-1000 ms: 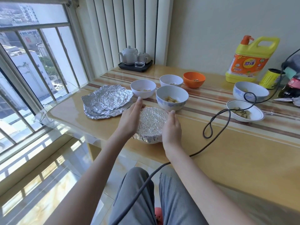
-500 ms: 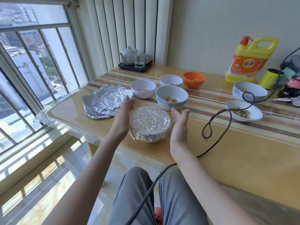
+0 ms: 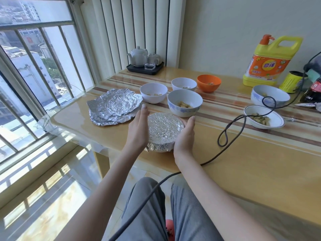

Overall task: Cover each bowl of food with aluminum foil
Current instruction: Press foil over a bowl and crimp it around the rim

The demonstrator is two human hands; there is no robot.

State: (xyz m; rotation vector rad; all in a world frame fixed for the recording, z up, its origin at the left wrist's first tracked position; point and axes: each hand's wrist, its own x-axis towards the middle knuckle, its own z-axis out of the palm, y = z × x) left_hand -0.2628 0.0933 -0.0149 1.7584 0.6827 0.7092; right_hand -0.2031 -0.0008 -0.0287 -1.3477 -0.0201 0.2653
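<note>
A foil-covered bowl (image 3: pixel 164 130) sits near the table's front edge. My left hand (image 3: pixel 138 130) lies flat against its left side, fingers straight. My right hand (image 3: pixel 185 136) presses its right side, palm inward, fingers straight. A stack of crumpled foil sheets (image 3: pixel 112 106) lies to the left. Uncovered bowls with food stand behind: a blue-patterned bowl (image 3: pixel 184 102), two white bowls (image 3: pixel 153 92) (image 3: pixel 183 84), an orange bowl (image 3: pixel 209 82), and at right a blue-white bowl (image 3: pixel 270 95) and a shallow white dish (image 3: pixel 263 119).
A black cable (image 3: pixel 231 126) loops across the table and down over my lap. A yellow detergent jug (image 3: pixel 268 61), a yellow can (image 3: pixel 292 82) and a dark bottle (image 3: pixel 314 91) stand at the back right. A tea set on a black tray (image 3: pixel 145 68) sits at the back.
Both hands, which had opened away from the covered bowl half a second ago, have closed back in against its sides.
</note>
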